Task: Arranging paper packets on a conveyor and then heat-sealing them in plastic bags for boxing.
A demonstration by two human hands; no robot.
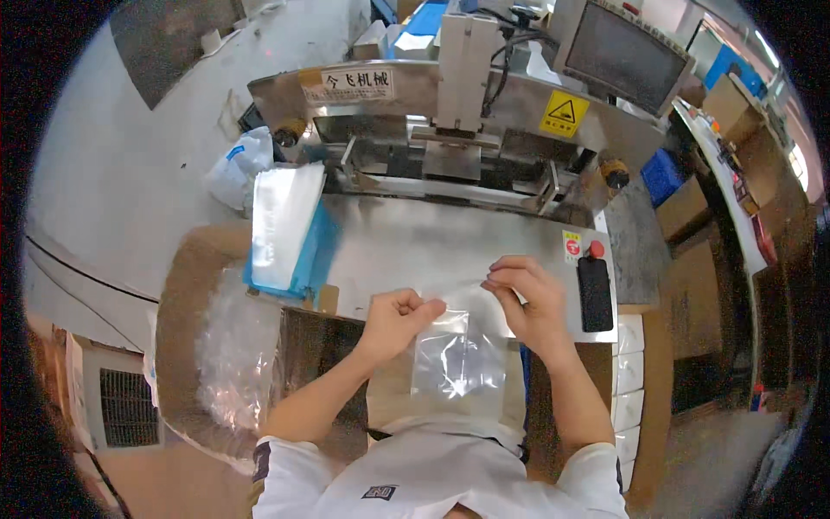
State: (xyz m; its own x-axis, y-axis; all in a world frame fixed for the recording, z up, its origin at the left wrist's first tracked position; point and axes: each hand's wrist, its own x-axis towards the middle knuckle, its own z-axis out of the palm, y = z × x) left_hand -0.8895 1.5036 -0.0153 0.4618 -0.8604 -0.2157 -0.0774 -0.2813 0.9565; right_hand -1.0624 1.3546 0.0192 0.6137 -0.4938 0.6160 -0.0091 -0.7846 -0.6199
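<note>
A clear plastic bag point(458, 363) hangs in front of my body, just past the bench's near edge, and catches bright reflections. My left hand point(398, 322) pinches its upper left part between thumb and bent fingers. My right hand point(529, 298) is raised above the bag's upper right side, with fingers curled toward the thumb. Whatever sits at those right fingertips is too faint to make out. Left of my hands, a stack of clear flat bags point(281, 225) leans in a blue tray point(318, 251) on the bench.
A metal-topped machine point(406, 229) with a press head point(454, 160) spans the far side. A black phone-like object point(595, 294) lies near a red button point(596, 249). Below left, a cardboard box point(186, 294) holds crumpled clear bags point(233, 355). White boxes point(629, 372) stand below right.
</note>
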